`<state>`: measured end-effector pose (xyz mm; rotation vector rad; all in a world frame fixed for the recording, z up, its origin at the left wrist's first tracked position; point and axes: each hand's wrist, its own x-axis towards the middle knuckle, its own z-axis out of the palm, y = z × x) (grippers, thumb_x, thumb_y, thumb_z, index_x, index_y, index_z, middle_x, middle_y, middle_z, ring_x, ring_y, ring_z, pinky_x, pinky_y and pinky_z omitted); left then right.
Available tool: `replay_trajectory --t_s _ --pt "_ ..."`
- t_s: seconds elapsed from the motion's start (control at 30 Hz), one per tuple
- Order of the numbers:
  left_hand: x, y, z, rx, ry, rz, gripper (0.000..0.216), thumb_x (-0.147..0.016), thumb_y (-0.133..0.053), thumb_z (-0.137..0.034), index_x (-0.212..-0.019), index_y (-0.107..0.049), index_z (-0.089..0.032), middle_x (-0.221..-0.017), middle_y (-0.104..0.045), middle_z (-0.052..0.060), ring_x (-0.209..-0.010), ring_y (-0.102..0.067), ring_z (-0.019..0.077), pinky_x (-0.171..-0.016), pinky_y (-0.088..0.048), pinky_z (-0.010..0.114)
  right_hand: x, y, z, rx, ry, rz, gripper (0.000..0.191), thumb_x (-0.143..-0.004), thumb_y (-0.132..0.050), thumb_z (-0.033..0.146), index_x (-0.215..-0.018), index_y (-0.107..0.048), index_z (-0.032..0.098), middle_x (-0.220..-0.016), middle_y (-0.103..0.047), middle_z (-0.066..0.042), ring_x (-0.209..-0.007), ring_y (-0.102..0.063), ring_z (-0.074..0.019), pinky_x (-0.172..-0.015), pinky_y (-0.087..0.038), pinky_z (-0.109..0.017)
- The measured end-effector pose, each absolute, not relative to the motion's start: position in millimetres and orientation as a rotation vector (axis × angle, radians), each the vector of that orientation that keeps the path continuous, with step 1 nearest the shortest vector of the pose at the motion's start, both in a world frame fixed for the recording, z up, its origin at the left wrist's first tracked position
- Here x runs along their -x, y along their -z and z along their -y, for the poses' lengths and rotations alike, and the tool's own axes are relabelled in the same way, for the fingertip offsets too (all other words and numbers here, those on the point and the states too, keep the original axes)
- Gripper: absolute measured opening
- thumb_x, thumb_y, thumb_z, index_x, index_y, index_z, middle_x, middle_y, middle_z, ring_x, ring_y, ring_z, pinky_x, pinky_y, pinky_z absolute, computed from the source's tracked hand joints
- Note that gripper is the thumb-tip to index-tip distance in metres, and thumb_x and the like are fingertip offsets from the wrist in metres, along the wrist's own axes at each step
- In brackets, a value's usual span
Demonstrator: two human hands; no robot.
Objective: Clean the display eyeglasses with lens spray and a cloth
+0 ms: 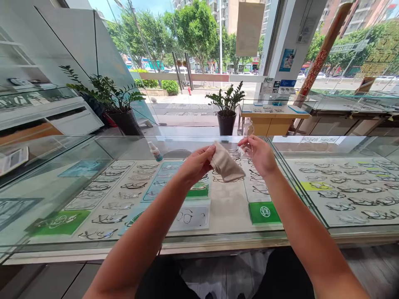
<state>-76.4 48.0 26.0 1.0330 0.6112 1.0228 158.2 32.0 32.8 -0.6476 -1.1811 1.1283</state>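
Note:
Pinched in my left hand (199,162) is a beige cleaning cloth (228,164), which hangs down to the right over the glass counter. My right hand (260,153) is closed on a pair of thin-rimmed eyeglasses (248,150), held upright just right of the cloth. One clear lens shows below the fingertips and another above them. A small gap separates cloth and glasses. Behind my left hand, a small spray bottle (155,151) with a white top and bluish base stands on the counter.
Under the glass top (230,203) lie rows of eyeglass frames (134,185) and green logo cards (264,212). A second showcase (349,187) adjoins on the right. Potted plants (227,120) and a wooden display table (274,122) stand beyond, before large windows.

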Motion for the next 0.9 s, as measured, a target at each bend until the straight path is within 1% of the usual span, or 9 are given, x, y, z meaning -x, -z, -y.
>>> replay_trajectory --t_s 0.07,0.13,0.2,0.33,0.43,0.57,0.67,0.8,0.9 --pt "82.8 -25.5 -57.4 -1.013 -1.091 -0.625 0.047 -0.070 -0.100 -0.045 -0.095 -0.077 -0.013 -0.087 -0.072 0.004 -0.076 -0.065 0.0127 -0.071 -0.056 0.024 -151.5 -31.4 -27.1 0.629 -1.144 1.263 0.020 -0.093 -0.069 0.039 -0.082 -0.077 0.024 -0.093 -0.075 -0.004 -0.095 -0.063 -0.0202 -0.085 -0.046 -0.035" --pt "86.3 -22.3 -64.7 -1.013 -1.129 -0.632 0.045 -0.070 -0.100 -0.041 -0.094 -0.076 -0.012 -0.088 -0.073 0.005 -0.077 -0.066 0.0127 -0.073 -0.057 0.025 -145.5 -28.0 -24.0 0.609 -1.166 1.329 0.021 -0.095 -0.068 0.039 -0.082 -0.077 0.024 -0.092 -0.074 -0.005 -0.097 -0.064 -0.0214 -0.089 -0.046 -0.036" --pt "86.8 -18.5 -69.1 -1.009 -1.155 -0.638 0.044 -0.070 -0.100 -0.039 -0.092 -0.075 -0.012 -0.086 -0.072 0.004 -0.077 -0.066 0.0129 -0.074 -0.057 0.026 -141.1 -23.9 -22.7 0.612 -1.184 1.389 0.023 -0.095 -0.067 0.039 -0.082 -0.076 0.024 -0.091 -0.074 -0.005 -0.095 -0.064 -0.0219 -0.089 -0.046 -0.037" --pt "83.0 -16.2 -69.1 -1.013 -1.186 -0.645 0.044 -0.069 -0.099 -0.041 -0.089 -0.071 -0.013 -0.081 -0.070 0.002 -0.075 -0.065 0.0127 -0.072 -0.056 0.026 -137.7 -16.9 -24.0 0.667 -1.172 1.512 0.025 -0.097 -0.065 0.039 -0.082 -0.077 0.023 -0.090 -0.074 -0.005 -0.090 -0.062 -0.0215 -0.088 -0.043 -0.037" --pt "80.4 -19.5 -65.3 -1.027 -1.204 -0.627 0.045 -0.069 -0.099 -0.042 -0.086 -0.068 -0.014 -0.082 -0.070 0.002 -0.075 -0.065 0.0135 -0.072 -0.056 0.027 -137.8 -13.7 -26.1 0.702 -1.175 1.549 0.026 -0.099 -0.063 0.038 -0.084 -0.078 0.023 -0.091 -0.075 -0.004 -0.089 -0.061 -0.0210 -0.088 -0.042 -0.037" --pt "78.9 -22.6 -61.0 -1.043 -1.224 -0.592 0.045 -0.067 -0.099 -0.041 -0.083 -0.065 -0.016 -0.085 -0.070 0.002 -0.077 -0.064 0.0132 -0.072 -0.053 0.026 -137.3 -11.1 -27.7 0.718 -1.186 1.536 0.025 -0.100 -0.063 0.039 -0.087 -0.079 0.024 -0.092 -0.075 -0.004 -0.090 -0.061 -0.0209 -0.087 -0.042 -0.036" --pt "77.6 -21.2 -59.4 -1.101 -1.233 -0.565 0.042 -0.070 -0.097 -0.040 -0.081 -0.064 -0.016 -0.084 -0.069 0.001 -0.077 -0.063 0.0127 -0.074 -0.052 0.026 -135.4 -9.0 -28.2 0.738 -1.175 1.543 0.026 -0.099 -0.063 0.038 -0.085 -0.079 0.023 -0.092 -0.076 -0.005 -0.089 -0.060 -0.0205 -0.085 -0.042 -0.036" --pt "76.0 -18.4 -59.5 -1.149 -1.246 -0.559 0.040 -0.073 -0.095 -0.038 -0.078 -0.061 -0.017 -0.080 -0.064 -0.001 -0.074 -0.059 0.0114 -0.073 -0.049 0.025 -132.7 -5.2 -29.9 0.759 -1.172 1.564 0.027 -0.099 -0.063 0.039 -0.085 -0.078 0.023 -0.091 -0.076 -0.005 -0.086 -0.058 -0.0195 -0.083 -0.041 -0.035" --pt "76.5 -18.2 -61.4 -1.168 -1.227 -0.510 0.037 -0.079 -0.088 -0.046 -0.080 -0.065 -0.018 -0.083 -0.066 0.001 -0.074 -0.059 0.0127 -0.073 -0.050 0.026 -131.9 -3.0 -31.2 0.756 -1.191 1.558 0.027 -0.098 -0.063 0.041 -0.085 -0.077 0.023 -0.090 -0.075 -0.004 -0.086 -0.059 -0.0195 -0.083 -0.042 -0.035"
